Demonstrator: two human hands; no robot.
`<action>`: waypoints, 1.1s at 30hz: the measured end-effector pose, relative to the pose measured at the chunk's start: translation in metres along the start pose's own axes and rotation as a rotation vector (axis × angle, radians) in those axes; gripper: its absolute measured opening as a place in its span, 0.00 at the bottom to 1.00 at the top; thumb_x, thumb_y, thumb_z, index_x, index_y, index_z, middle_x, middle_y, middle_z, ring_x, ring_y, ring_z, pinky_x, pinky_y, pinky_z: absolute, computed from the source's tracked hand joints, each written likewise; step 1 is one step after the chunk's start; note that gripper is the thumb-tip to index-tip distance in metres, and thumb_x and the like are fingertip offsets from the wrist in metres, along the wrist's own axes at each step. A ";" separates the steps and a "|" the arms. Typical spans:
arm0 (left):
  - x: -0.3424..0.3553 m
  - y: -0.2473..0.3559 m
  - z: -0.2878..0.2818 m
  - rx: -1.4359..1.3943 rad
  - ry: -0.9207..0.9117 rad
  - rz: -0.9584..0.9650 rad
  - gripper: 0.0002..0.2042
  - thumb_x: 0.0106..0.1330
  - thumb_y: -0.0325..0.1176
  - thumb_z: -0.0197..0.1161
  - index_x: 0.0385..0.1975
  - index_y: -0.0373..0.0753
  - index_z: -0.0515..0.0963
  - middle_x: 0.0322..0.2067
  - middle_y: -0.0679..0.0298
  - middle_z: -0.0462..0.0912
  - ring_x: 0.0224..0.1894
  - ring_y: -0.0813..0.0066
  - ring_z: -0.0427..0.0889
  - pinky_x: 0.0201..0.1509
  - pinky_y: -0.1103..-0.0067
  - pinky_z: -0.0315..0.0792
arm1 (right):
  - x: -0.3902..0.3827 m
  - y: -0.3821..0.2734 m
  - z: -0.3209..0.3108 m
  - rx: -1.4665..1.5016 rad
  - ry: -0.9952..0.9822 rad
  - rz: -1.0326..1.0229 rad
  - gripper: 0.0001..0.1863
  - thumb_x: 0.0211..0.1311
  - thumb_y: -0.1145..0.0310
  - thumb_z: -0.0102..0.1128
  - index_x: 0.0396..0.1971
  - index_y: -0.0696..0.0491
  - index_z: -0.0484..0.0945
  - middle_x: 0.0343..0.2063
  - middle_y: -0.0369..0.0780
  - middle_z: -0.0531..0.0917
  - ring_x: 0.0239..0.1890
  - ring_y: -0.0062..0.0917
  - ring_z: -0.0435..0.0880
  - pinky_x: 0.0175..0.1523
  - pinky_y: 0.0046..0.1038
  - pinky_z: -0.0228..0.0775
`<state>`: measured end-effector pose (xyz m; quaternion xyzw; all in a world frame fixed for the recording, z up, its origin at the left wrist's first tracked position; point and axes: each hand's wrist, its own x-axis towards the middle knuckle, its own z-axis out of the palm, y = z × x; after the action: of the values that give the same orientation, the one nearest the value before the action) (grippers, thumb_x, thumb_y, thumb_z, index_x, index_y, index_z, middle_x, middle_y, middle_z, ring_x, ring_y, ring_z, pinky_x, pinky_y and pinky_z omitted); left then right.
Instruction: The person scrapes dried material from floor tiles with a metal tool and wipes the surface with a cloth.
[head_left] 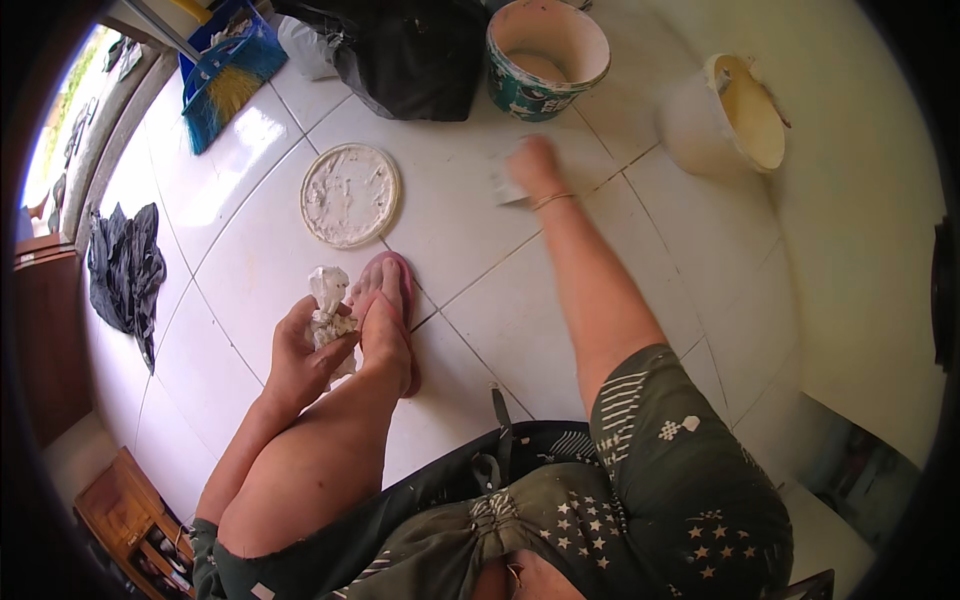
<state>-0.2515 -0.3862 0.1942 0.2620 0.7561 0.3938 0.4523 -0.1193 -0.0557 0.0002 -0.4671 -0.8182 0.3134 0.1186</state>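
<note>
Crumpled white paper or cloth (329, 290), bunched up and smudged, is in my left hand (300, 350). The fingers wrap round it above my left leg, beside my foot in a pink sandal (408, 285). My right hand (537, 168) is closed and reaches far out over the tiles, smeared by motion. A small pale flat thing (508, 188) shows at its left side, low against the floor; its kind is too blurred to tell. A round white lid (350, 195), streaked with residue, lies on the floor between my two hands.
A green bucket (530, 100) with a whitish inside stands beyond my right hand. A white pail (700, 125) is by the right wall. Far left are a black plastic bag (410, 55), a blue broom (225, 95) with a dustpan, and crumpled black plastic (125, 275).
</note>
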 end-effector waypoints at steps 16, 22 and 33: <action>0.009 0.006 0.010 0.090 0.021 0.037 0.12 0.50 0.23 0.62 0.35 0.34 0.71 0.26 0.65 0.76 0.25 0.82 0.75 0.28 0.84 0.70 | -0.160 -0.058 0.025 0.010 -0.664 -0.196 0.06 0.42 0.76 0.52 0.19 0.60 0.78 0.28 0.53 0.79 0.36 0.44 0.79 0.44 0.38 0.70; -0.004 0.002 0.013 0.056 0.044 -0.045 0.11 0.51 0.21 0.61 0.34 0.34 0.72 0.25 0.67 0.76 0.26 0.84 0.73 0.29 0.85 0.69 | -0.101 0.169 -0.183 -0.243 0.029 0.118 0.10 0.40 0.76 0.61 0.27 0.60 0.79 0.22 0.49 0.80 0.23 0.33 0.80 0.33 0.30 0.72; 0.001 0.008 0.037 0.175 0.025 0.047 0.11 0.50 0.22 0.60 0.34 0.34 0.69 0.26 0.65 0.74 0.25 0.81 0.74 0.26 0.84 0.69 | -0.185 0.178 -0.140 -0.131 0.023 0.218 0.13 0.36 0.73 0.64 0.28 0.58 0.80 0.26 0.51 0.81 0.30 0.40 0.81 0.38 0.31 0.73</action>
<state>-0.2186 -0.3677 0.1902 0.3132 0.7869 0.3401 0.4087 0.1706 -0.0899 0.0159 -0.5636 -0.7799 0.2650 0.0624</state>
